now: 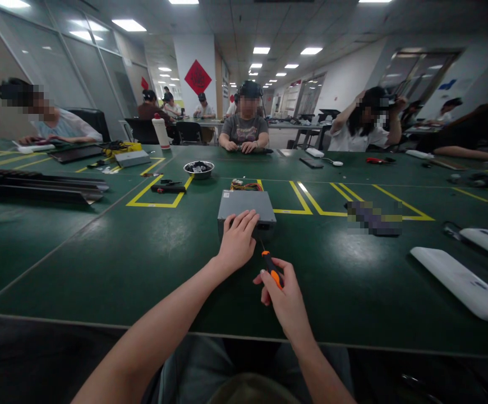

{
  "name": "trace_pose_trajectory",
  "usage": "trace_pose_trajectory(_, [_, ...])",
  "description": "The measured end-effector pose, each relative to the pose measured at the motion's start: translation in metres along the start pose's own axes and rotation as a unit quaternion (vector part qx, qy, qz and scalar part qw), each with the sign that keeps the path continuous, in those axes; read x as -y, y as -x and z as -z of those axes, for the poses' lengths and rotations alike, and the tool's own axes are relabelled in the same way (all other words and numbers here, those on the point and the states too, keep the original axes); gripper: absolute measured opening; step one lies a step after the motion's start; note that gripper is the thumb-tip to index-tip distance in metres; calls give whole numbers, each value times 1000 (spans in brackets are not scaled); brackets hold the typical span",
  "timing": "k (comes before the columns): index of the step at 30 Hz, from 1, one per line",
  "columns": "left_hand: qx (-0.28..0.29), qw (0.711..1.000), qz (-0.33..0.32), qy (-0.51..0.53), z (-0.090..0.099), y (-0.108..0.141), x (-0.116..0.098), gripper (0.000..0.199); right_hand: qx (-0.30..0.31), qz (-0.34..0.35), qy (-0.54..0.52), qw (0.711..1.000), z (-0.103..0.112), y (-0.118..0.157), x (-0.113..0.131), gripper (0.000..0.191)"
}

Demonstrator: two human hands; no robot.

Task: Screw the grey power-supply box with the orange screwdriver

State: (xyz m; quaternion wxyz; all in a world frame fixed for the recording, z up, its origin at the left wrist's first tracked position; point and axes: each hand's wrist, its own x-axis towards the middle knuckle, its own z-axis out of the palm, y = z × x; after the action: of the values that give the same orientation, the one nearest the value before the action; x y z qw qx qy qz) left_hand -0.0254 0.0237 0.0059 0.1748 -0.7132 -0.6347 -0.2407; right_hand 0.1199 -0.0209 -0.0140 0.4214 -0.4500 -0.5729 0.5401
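Note:
A grey metal computer power supply [244, 203] lies on the green table in front of me, with a bundle of coloured wires [246, 186] behind it. My left hand [236, 241] rests on its top and front edge, fingers stretched out flat. In my right hand [284, 292] is a screwdriver [272, 270] with a black and orange handle, gripped between thumb and fingers. Its thin shaft points up toward the lower front edge of the power supply. Whether the tip touches the casing I cannot tell.
Beyond the power supply stands a metal bowl [199, 170] of dark small parts. Black tools [168, 188] lie inside a yellow taped outline at left. A white device [463, 283] is at right, a white cup [160, 132] farther back. Other people sit around the table.

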Motion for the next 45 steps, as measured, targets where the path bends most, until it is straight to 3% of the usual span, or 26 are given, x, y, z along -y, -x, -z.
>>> trace_pose_trajectory(3, [2, 1000, -1, 5, 8, 8, -5, 53, 3, -40, -153, 987, -3, 10, 0, 35])
trace_pose_trajectory(6, [0, 1000, 1, 13, 15, 16, -11, 54, -19, -69, -208, 976, -3, 21, 4, 32])
trace_pose_trajectory(9, [-7, 1000, 7, 15, 18, 22, -13, 51, -35, -62, -204, 976, -1, 26, 4, 29])
trace_pose_trajectory(12, [-16, 1000, 12, 15, 17, 24, -13, 49, -32, -13, -158, 987, 0, 22, -4, 26])
trace_pose_trajectory(14, [-21, 1000, 12, 10, 16, 25, -12, 48, -9, -4, -129, 992, -1, 18, -11, 27])
trace_pose_trajectory(20, [-29, 999, 5, 12, 17, 27, -12, 49, -32, -65, -159, 985, -5, 11, -13, 38])
trace_pose_trajectory(23, [-33, 999, 6, 19, 17, 27, -13, 49, -28, -79, -191, 978, -3, 12, -7, 32])
trace_pose_trajectory(31, [-44, 998, 14, 42, 13, 26, -13, 47, 48, -179, -298, 936, 3, 7, 5, 24])
trace_pose_trajectory(39, [-52, 998, 1, 47, 10, 24, -11, 48, 25, -175, -391, 903, -10, 5, 0, 17])
trace_pose_trajectory(45, [-56, 997, -6, 51, 9, 24, -9, 51, 63, -245, -433, 865, -10, 8, 5, 11])
